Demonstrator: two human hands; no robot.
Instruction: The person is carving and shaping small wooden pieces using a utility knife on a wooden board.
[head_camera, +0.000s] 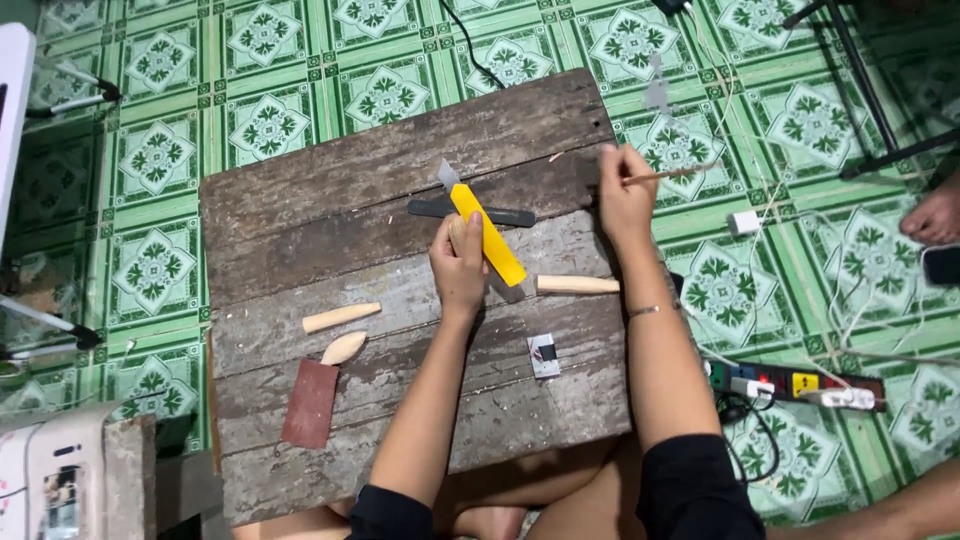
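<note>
My left hand (460, 262) grips a small pale wooden piece over the middle of a weathered plank board (300, 210). A yellow utility knife (484, 232) lies just right of that hand, its blade pointing up-left across a black file (470, 211). My right hand (624, 195) is raised at the board's right edge and pinches a thin wooden stick (672, 174) that points right. A short wooden dowel (577, 285) rests on the board between my forearms.
On the board's left lie a wooden peg (341, 317), an oval wooden piece (344, 347) and a reddish sandpaper sheet (310, 402). A small packet (544, 355) lies lower right. A power strip (795, 385) with cables sits on the green tiled floor. Another person's foot (932, 218) is at right.
</note>
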